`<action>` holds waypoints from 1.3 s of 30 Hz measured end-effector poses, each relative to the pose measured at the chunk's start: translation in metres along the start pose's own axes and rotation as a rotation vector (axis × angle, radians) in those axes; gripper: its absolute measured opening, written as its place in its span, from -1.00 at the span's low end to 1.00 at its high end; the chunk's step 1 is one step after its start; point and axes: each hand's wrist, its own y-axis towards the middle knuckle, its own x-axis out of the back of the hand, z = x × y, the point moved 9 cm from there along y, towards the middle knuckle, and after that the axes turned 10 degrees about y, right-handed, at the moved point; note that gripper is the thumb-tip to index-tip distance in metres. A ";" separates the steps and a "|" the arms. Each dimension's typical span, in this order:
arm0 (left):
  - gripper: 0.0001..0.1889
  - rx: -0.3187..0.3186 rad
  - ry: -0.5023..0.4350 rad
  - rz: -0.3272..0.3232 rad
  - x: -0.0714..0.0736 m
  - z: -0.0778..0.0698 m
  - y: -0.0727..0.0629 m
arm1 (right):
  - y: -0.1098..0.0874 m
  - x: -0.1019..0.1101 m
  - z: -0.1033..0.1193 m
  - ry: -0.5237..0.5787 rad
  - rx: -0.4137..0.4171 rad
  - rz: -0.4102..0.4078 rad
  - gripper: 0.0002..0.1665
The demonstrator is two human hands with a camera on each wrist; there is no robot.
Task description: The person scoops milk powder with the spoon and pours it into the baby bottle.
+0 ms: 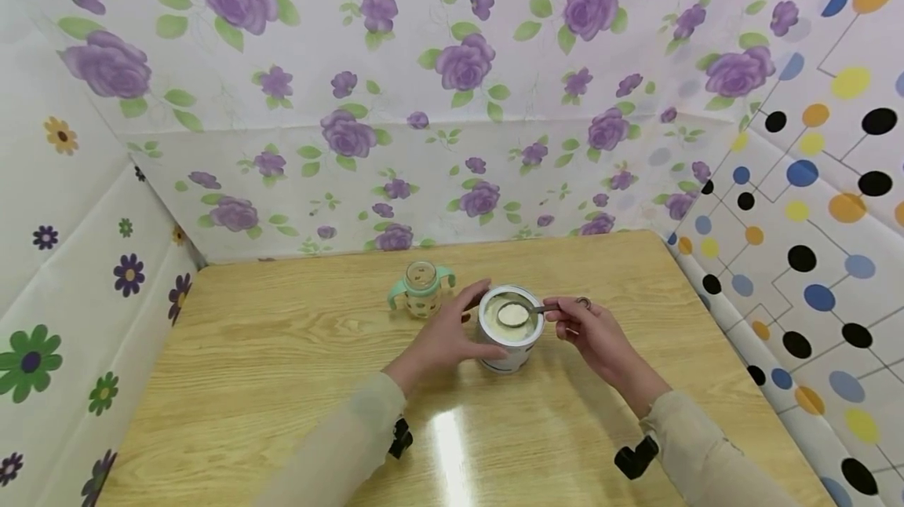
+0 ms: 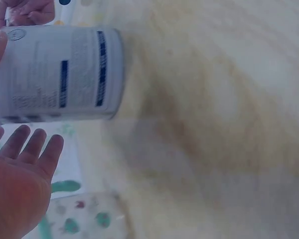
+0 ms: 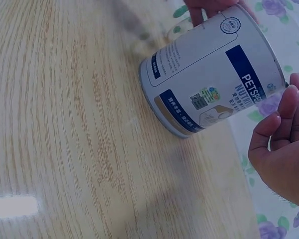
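A white can [image 1: 505, 354] of pale powder stands upright on the table without a lid. My left hand [image 1: 446, 337] steadies it from the left, thumb across the front and fingers toward the back. In the left wrist view the thumb meets the can [image 2: 65, 74], while several fingers extend beside it. With thumb and fingers, my right hand [image 1: 596, 334] pinches the handle of a metal spoon [image 1: 545, 308]. The spoon's bowl, filled with pale powder [image 1: 513, 315], is over the can's opening. The right wrist view shows the can's blue-and-white label [image 3: 209, 74].
Left of the can is a clear baby bottle [image 1: 422, 299] with green handles and no cap, close to my left fingers. The wooden table [image 1: 282, 366] meets a flowered sheet [image 1: 424, 162] at the back and a dotted sheet [image 1: 798, 295] on the right.
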 end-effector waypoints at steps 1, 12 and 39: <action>0.22 -0.007 0.007 0.008 0.004 -0.003 -0.001 | 0.000 0.000 0.000 0.000 0.001 0.002 -0.60; 0.19 -0.004 0.159 -0.064 0.076 -0.009 -0.022 | 0.000 0.001 -0.001 0.024 -0.002 0.004 -0.65; 0.13 0.151 0.073 -0.219 0.111 0.079 -0.015 | -0.005 -0.001 0.000 0.018 0.008 0.015 -0.66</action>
